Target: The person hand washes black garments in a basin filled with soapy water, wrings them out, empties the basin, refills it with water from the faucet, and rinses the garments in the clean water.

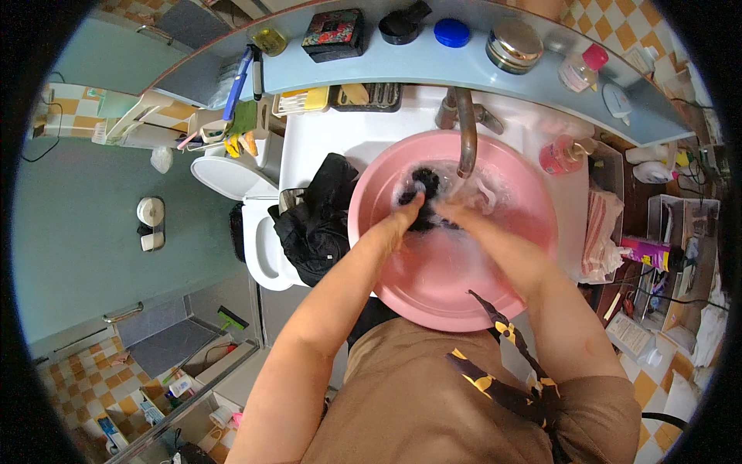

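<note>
A round pink plastic basin holds sudsy water beneath a metal faucet. Black cloth lies in the water towards the basin's far side. My left hand touches the left part of this cloth, its thumb raised and the other fingers hidden. My right hand is at the cloth's right side, blurred and partly under foam; whether it grips the fabric is unclear. A pale strip shows in the suds to the right. Outside the basin, a heap of black clothing rests on the counter's left part.
Above the faucet runs a shelf with a black floral box, a blue lid and jars. A pink soap bottle and a striped towel are on the right. A toilet stands left.
</note>
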### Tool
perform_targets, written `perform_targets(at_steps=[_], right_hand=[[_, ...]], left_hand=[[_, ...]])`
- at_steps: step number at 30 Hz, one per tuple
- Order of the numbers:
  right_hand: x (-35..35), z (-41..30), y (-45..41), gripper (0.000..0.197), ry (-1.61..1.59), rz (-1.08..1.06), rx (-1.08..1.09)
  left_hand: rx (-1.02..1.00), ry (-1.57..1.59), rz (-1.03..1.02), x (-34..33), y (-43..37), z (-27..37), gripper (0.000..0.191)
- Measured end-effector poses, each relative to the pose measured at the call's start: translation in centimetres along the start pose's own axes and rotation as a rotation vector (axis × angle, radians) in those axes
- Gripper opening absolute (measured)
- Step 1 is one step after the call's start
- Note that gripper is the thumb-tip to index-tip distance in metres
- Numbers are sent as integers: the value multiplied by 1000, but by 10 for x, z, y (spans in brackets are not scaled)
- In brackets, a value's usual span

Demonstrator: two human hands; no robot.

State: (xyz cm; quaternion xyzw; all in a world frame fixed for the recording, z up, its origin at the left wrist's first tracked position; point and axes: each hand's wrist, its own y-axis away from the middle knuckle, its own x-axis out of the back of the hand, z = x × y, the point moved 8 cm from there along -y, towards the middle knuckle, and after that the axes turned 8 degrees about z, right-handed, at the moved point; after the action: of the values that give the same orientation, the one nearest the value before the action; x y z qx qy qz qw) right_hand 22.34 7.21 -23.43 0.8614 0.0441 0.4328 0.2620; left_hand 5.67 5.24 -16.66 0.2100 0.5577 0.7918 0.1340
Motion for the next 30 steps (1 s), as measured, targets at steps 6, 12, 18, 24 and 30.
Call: perform_targets(at_steps=[6,12,18,24,30], right_hand=[[86,-119,104,55,-580,24,156],[138,-194,182,29,-261,347,606],[119,-114,87,41,80,579,331],[95,-20,36,50,311,361,139],[49,-78,95,56,802,-80,723]], left_hand=[[83,710,-379,-3,12,25,78],[-211,736,-575,-21,30,25,63],[-135,449,-153,-5,46,8,43],[-605,-762,393,27,50,53,61],[-569,-1411,311,-5,55,39,85]])
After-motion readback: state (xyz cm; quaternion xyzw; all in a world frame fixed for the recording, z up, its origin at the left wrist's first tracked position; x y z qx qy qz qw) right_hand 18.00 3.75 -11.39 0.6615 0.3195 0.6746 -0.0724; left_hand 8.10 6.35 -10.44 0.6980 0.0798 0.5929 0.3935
